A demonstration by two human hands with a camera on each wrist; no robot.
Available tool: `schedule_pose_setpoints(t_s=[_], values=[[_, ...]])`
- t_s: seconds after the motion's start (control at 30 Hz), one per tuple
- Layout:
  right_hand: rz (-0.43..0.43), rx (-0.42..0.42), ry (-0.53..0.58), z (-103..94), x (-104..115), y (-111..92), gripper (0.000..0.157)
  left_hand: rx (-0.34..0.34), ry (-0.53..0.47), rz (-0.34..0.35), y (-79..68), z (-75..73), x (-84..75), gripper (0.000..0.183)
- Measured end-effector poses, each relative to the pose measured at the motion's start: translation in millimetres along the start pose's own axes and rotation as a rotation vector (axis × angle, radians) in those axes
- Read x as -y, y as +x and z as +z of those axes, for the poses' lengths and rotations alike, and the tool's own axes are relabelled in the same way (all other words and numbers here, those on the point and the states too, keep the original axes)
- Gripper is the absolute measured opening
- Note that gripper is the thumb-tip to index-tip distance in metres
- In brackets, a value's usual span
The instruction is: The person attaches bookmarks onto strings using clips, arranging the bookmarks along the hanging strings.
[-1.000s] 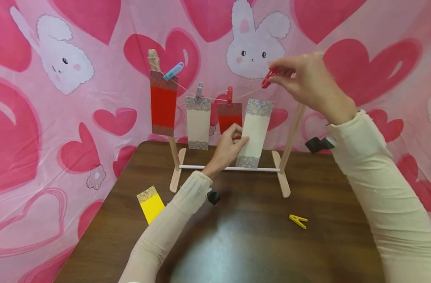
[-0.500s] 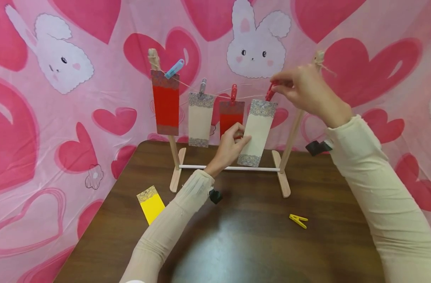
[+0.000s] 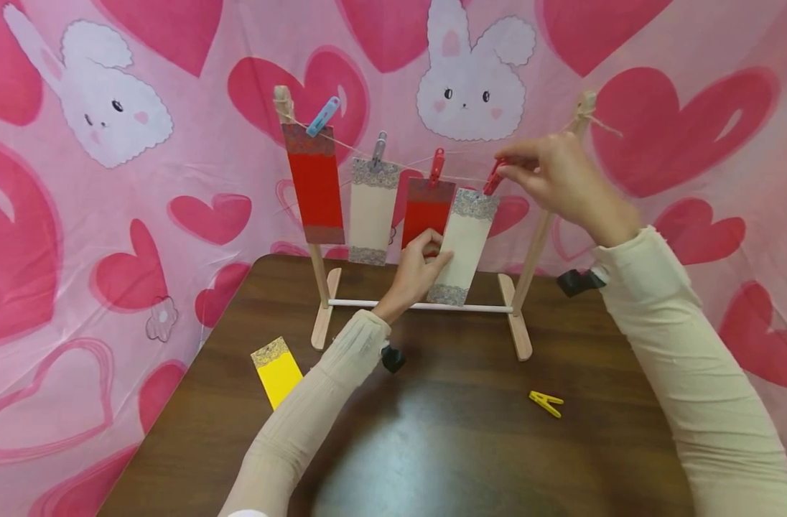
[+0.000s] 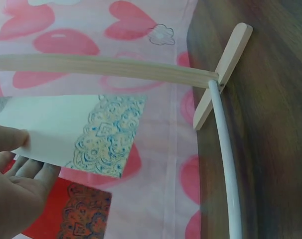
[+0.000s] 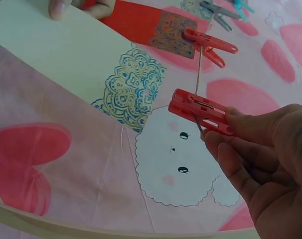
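My left hand pinches a cream paper card by its left edge, thumb in front. Blue-and-gold lace patterns band both ends of the card, which leans to the right. Up by its top edge, my right hand pinches a red clothespin between thumb and fingers. In the right wrist view the string passes at this clothespin, and a gap shows between its tip and the card's patterned end. A red card hangs just left, under another red clothespin.
Farther left on the string hang a cream card under a grey clothespin and a red card under a blue one. A wooden stand bears the string. A yellow card and yellow clothespin lie on the table.
My right hand has lowered the red clothespin toward the cream card's top, and the string has come down with it. The hanging cards have swung slightly right. My left hand stays nearly in place.
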State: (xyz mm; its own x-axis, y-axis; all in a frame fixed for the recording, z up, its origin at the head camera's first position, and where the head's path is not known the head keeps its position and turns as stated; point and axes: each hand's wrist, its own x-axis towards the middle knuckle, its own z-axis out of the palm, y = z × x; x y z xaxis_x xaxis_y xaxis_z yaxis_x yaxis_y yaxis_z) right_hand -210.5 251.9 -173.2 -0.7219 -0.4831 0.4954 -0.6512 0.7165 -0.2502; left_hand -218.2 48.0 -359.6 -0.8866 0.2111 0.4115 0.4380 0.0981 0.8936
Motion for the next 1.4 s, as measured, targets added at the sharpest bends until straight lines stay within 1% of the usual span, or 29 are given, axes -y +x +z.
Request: schedule_pose_setpoints(t_s=[0.1, 0.27, 0.4, 0.53, 0.7, 0.83, 0.9, 0.97, 1.07, 1.17, 1.23, 1.3, 1.4], values=[[0.005, -0.003, -0.010, 2.6, 0.3, -1.5, 0.021, 0.009, -0.003, -0.012, -2.0, -0.7, 0.0, 0.014], [-0.016, -0.010, -0.040, 4.5, 1.5, -3.7, 0.020, 0.047, -0.012, 0.023, -3.8, -0.5, -4.0, 0.015], [-0.033, -0.010, -0.046, 4.5, 3.1, -4.8, 0.021, 0.040, -0.010, 0.038, -3.9, 0.5, -8.0, 0.016], [-0.019, 0.009, -0.055, 3.5, 6.0, -5.6, 0.024, 0.033, -0.004, 0.032, -4.8, 0.6, -11.4, 0.016], [0.000, 0.033, -0.056, 3.9, 8.3, -7.5, 0.025, 0.027, 0.003, 0.030, -4.3, 2.1, -12.0, 0.017], [-0.009, 0.024, -0.064, 7.2, 9.1, -7.6, 0.024, 0.028, 0.011, 0.016, -3.5, 3.5, -12.3, 0.018], [-0.020, -0.002, -0.064, 10.2, 9.0, -8.9, 0.030, 0.047, 0.014, 0.002, -4.5, 3.3, -12.0, 0.021], [-0.031, -0.049, -0.062, 13.6, 8.9, -13.2, 0.039, 0.077, 0.013, -0.010, -7.1, 2.4, -11.2, 0.026], [-0.064, -0.164, -0.046, 18.8, 9.7, -23.3, 0.050, 0.120, -0.002, -0.018, -12.6, -0.1, -9.0, 0.031], [-0.110, -0.284, -0.042, 23.1, 10.7, -36.1, 0.046, 0.136, -0.004, -0.016, -16.9, -3.5, -5.8, 0.034], [-0.122, -0.333, -0.038, 26.1, 11.4, -45.7, 0.042, 0.134, -0.002, -0.005, -18.8, -5.6, -3.9, 0.035], [-0.125, -0.346, -0.041, 29.3, 10.8, -56.0, 0.038, 0.136, -0.004, 0.006, -21.1, -7.8, -2.5, 0.035], [-0.099, -0.348, -0.029, 36.0, 9.9, -72.8, 0.036, 0.144, -0.007, 0.029, -25.8, -11.0, -1.8, 0.034]])
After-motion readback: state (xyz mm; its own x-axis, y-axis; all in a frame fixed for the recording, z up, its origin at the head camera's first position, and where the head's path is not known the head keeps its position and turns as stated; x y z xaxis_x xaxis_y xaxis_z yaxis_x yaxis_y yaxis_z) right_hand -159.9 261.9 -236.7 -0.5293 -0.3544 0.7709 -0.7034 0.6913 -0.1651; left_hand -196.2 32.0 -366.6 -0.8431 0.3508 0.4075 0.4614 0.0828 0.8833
